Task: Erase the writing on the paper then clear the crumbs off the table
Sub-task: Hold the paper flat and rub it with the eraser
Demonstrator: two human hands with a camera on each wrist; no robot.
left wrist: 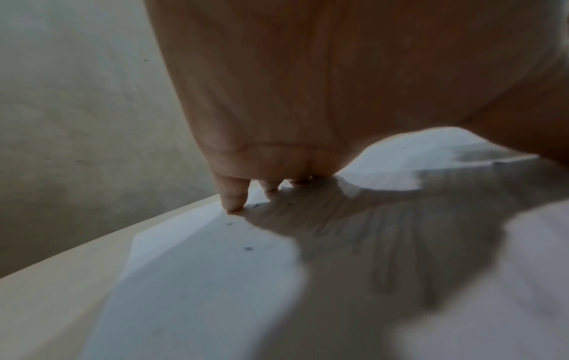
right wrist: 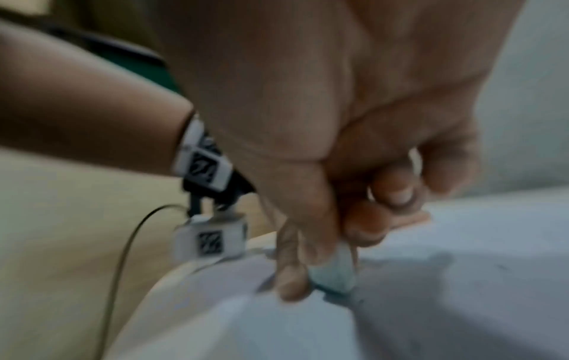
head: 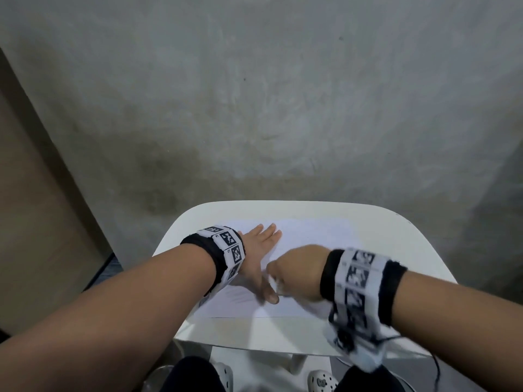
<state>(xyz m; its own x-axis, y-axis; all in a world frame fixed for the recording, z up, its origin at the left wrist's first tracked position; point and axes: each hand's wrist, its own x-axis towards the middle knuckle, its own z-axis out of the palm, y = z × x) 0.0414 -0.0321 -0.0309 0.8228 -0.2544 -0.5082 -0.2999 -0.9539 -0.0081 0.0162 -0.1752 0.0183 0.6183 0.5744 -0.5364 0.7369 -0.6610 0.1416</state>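
A white sheet of paper (head: 308,239) lies on a small white table (head: 368,332). My left hand (head: 261,258) rests flat on the paper's left part, fingers spread straight, thumb pointing toward me. In the left wrist view its fingertips (left wrist: 235,204) press the paper (left wrist: 197,280), where a few small dark crumbs (left wrist: 248,249) lie. My right hand (head: 294,274) is curled just right of the left thumb. The right wrist view shows it pinching a pale eraser (right wrist: 334,275) against the paper (right wrist: 462,280). The image is blurred.
A grey concrete wall (head: 283,108) rises behind the table's far edge. A brown panel (head: 36,193) stands at the left. Below the near edge are my dark-clad knees and white shoes (head: 321,380). A thin cable (head: 435,360) hangs from the right wristband.
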